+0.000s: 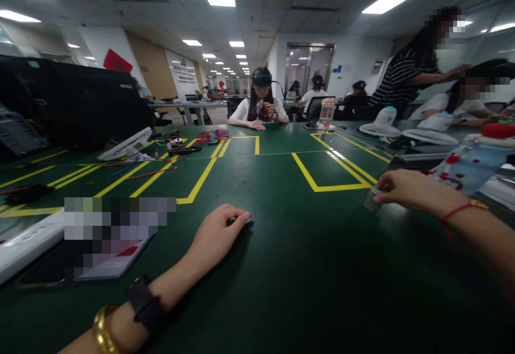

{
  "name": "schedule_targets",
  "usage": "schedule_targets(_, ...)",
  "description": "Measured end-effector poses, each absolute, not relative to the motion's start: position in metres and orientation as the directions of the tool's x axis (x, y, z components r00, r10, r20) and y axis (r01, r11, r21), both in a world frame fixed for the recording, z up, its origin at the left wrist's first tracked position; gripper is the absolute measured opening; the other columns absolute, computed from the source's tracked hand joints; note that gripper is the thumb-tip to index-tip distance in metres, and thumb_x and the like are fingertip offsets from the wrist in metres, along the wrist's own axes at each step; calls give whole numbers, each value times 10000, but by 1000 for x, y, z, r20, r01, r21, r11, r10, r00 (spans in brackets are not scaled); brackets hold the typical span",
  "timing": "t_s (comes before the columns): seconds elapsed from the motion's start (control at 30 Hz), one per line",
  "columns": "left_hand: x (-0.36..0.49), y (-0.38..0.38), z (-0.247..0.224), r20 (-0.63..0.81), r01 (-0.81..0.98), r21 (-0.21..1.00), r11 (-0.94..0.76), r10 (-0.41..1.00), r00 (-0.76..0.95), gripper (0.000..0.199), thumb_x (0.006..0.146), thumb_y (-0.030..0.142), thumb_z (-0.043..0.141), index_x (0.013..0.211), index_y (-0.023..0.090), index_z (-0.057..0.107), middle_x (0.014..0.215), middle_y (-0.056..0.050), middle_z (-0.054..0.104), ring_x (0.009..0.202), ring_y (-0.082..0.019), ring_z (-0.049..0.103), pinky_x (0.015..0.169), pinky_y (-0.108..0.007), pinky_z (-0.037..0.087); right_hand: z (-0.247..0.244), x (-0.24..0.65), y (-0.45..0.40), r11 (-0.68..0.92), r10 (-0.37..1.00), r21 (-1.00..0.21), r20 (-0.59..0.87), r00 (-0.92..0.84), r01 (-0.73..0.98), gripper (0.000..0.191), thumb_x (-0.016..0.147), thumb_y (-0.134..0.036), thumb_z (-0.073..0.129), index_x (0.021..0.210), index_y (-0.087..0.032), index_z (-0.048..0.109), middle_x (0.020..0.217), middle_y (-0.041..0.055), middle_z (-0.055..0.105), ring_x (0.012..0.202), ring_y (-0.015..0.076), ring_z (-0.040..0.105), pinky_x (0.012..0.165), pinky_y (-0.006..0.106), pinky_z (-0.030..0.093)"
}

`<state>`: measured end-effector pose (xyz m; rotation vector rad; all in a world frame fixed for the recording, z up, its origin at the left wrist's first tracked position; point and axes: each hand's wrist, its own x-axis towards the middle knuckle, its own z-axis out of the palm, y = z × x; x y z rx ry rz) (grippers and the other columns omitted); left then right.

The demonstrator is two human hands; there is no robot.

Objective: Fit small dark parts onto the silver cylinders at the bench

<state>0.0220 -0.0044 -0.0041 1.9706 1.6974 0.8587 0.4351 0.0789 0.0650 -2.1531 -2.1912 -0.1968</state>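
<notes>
My left hand (219, 231) rests on the green table (281, 268) near the middle, its fingers curled and closed; whether anything is inside them is hidden. A black watch (145, 301) and a gold bangle (105, 328) are on that wrist. At the right, my right hand (414, 192) pinches a small clear container (373, 198) between thumb and fingers, at the table surface beside a yellow tape line. A red string bracelet (458, 214) hangs at the right wrist.
Phone-like flat objects (129, 257) and a white device (28, 244) lie at left. Behind them are wires, a white fan (126, 144) and a black case (80, 104). A blue-and-red patterned bottle (469, 163) stands beyond my right hand. A person (261, 102) sits opposite.
</notes>
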Motion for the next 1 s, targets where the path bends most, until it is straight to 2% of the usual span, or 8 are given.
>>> schedule_targets(0.07, 22, -5, -4, 190, 735, 653, -183, 979, 75, 380, 844, 495, 430, 906, 238, 702, 927, -38, 646, 842, -209, 584, 719, -316, 425, 65, 426, 76, 58, 993, 20, 104, -59, 998, 356, 680, -424, 618, 894, -150, 693, 882, 91, 673, 768, 206, 613, 674, 309, 448)
schedule_targets(0.17, 22, -5, -3, 190, 738, 649, -187, 978, 80, 386, 842, 495, 428, 906, 234, 705, 919, -42, 648, 840, -210, 585, 720, -317, 427, 66, 394, 62, 226, 972, -164, 103, -211, 960, 429, 754, -451, 552, 1073, -178, 642, 984, 74, 656, 834, 186, 603, 744, 311, 461)
schedule_targets(0.3, 23, -5, -3, 184, 739, 648, -182, 980, 79, 390, 844, 502, 426, 904, 235, 704, 922, -40, 648, 842, -212, 589, 719, -318, 430, 55, 328, 22, 514, 858, -442, 251, -449, 735, 413, 831, -379, 492, 1207, -222, 560, 1141, 66, 591, 957, 170, 574, 810, 309, 474)
schedule_targets(0.43, 22, -3, -5, 200, 745, 638, -193, 976, 82, 382, 843, 495, 436, 888, 228, 706, 915, -44, 651, 852, -215, 589, 749, -323, 431, 35, 278, -16, 650, 730, -573, 288, -620, 499, 391, 865, -281, 463, 1250, -237, 513, 1174, 66, 554, 1027, 149, 534, 895, 313, 446)
schedule_targets(0.53, 23, -4, -5, 220, 739, 640, -210, 972, 86, 360, 848, 470, 445, 899, 225, 704, 912, -47, 649, 850, -211, 583, 765, -326, 432, 22, 265, -28, 663, 700, -606, 293, -652, 440, 401, 873, -234, 440, 1273, -244, 477, 1176, 62, 538, 1030, 131, 518, 923, 306, 424)
schedule_targets(0.7, 37, -16, 8, 296, 654, 684, -323, 942, 157, 300, 872, 395, 451, 1002, 244, 676, 938, -43, 621, 859, -186, 560, 780, -319, 436, 6, 267, -26, 553, 789, -693, 256, -559, 462, 550, 793, -299, 586, 1304, -232, 394, 1203, 60, 523, 1006, 135, 526, 894, 304, 437)
schedule_targets(0.87, 67, -31, 23, 311, 534, 731, -425, 904, 294, 222, 861, 347, 508, 981, 287, 685, 916, -24, 592, 879, -170, 543, 794, -303, 438, 4, 264, -23, 520, 799, -741, 246, -549, 425, 333, 803, -252, 568, 1125, -213, 496, 1046, 32, 585, 896, 121, 546, 793, 282, 450)
schedule_targets(1.0, 77, -33, 29, 301, 537, 750, -387, 922, 243, 198, 839, 356, 537, 884, 273, 711, 856, -28, 585, 820, -177, 539, 728, -306, 445, 6, 262, -24, 527, 808, -729, 270, -524, 436, 311, 794, -254, 570, 1093, -206, 500, 1025, 35, 579, 879, 126, 536, 773, 282, 439)
